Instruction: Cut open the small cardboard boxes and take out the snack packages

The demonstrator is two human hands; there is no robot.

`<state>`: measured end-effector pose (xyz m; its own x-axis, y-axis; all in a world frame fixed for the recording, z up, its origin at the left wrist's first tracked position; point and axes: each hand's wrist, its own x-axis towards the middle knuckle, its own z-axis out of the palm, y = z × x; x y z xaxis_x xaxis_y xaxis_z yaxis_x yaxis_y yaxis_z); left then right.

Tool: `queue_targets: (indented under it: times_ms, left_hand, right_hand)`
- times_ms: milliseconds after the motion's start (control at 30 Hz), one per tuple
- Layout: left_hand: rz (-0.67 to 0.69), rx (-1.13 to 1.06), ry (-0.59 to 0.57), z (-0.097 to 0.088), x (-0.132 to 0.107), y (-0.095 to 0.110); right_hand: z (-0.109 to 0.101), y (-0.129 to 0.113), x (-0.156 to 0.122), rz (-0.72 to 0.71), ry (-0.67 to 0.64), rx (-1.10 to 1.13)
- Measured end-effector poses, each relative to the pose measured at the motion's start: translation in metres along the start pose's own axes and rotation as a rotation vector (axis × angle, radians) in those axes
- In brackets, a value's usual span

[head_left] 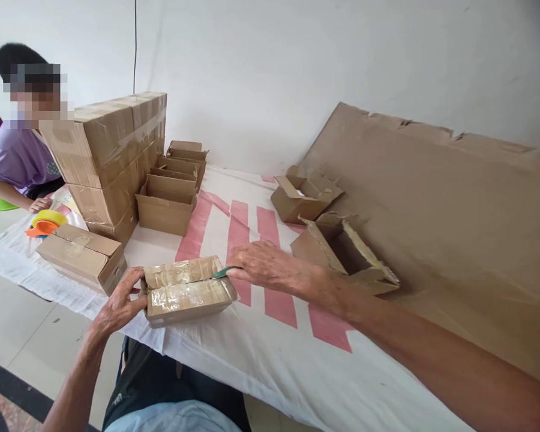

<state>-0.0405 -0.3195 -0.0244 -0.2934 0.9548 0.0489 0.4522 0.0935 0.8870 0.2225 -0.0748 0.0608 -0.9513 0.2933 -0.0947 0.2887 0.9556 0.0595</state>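
A taped cardboard box (pixel 186 294) lies in front of me, with a slit or gap along its top seam. My left hand (pixel 125 300) grips its left end, fingers curled over the edge. My right hand (pixel 265 264) is closed around a slim green cutter (pixel 226 272), whose tip meets the tape at the right end of the seam. Most of the cutter is hidden in my fingers. To the left, near my left hand, lies another closed box (pixel 81 255).
Boxes are stacked (pixel 110 150) at the left, beside several open boxes (pixel 167 204). Two open boxes (pixel 337 249) stand right, before a large cardboard sheet (pixel 432 198). A tape dispenser (pixel 46 224) lies near the table's left edge, close to a seated person (pixel 20 153).
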Motion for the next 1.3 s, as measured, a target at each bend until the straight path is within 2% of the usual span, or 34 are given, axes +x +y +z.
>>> queue_targets:
  times_ms: [133, 200, 267, 333, 400, 500, 567, 633, 733, 833, 933, 1067, 1200, 1300]
  left_hand:
    - [0.022, 0.006, -0.016, 0.000, 0.004, -0.002]
    - [0.028, -0.001, -0.021, 0.000, 0.007, -0.002]
    - [0.035, -0.014, -0.031, 0.000, 0.009, -0.003]
    - [0.043, -0.029, -0.049, 0.000, 0.009, -0.004]
    - [0.050, -0.044, -0.066, 0.000, 0.008, -0.004]
    - [0.068, -0.056, -0.068, 0.000, 0.006, -0.004]
    - [0.084, -0.060, -0.056, -0.001, 0.006, -0.002]
    - [0.096, -0.059, -0.054, -0.003, 0.006, 0.000]
    - [0.097, -0.036, -0.075, -0.004, 0.006, 0.006]
    - [0.086, -0.010, -0.083, -0.004, 0.006, 0.010]
    - [0.088, 0.010, -0.072, -0.004, 0.006, 0.010]
    - [0.098, 0.062, -0.042, -0.003, 0.006, 0.010]
    - [0.145, 0.082, -0.026, -0.004, 0.007, 0.008]
    - [0.186, 0.092, -0.028, -0.004, 0.010, 0.007]
  right_hand:
    - [-0.002, 0.041, -0.037, 0.049, 0.021, 0.237]
    - [0.001, 0.058, -0.057, 0.128, 0.103, 0.390]
    - [0.020, 0.067, -0.073, 0.251, 0.238, 0.527]
    - [0.058, 0.066, -0.084, 0.389, 0.378, 0.635]
    - [0.109, 0.053, -0.090, 0.496, 0.460, 0.695]
    - [0.183, 0.024, -0.094, 0.604, 0.463, 0.688]
    - [0.215, 0.008, -0.096, 0.641, 0.488, 0.660]
    - [0.228, -0.001, -0.097, 0.647, 0.504, 0.639]
    - [0.220, -0.005, -0.092, 0.632, 0.567, 0.686]
    - [0.192, -0.005, -0.077, 0.630, 0.656, 0.898]
    - [0.163, -0.004, -0.054, 0.563, 0.677, 1.142]
    - [0.131, 0.000, -0.023, 0.390, 0.656, 1.309]
    - [0.107, -0.001, -0.003, 0.271, 0.573, 1.313]
    - [0.097, -0.004, 0.004, 0.180, 0.537, 1.307]
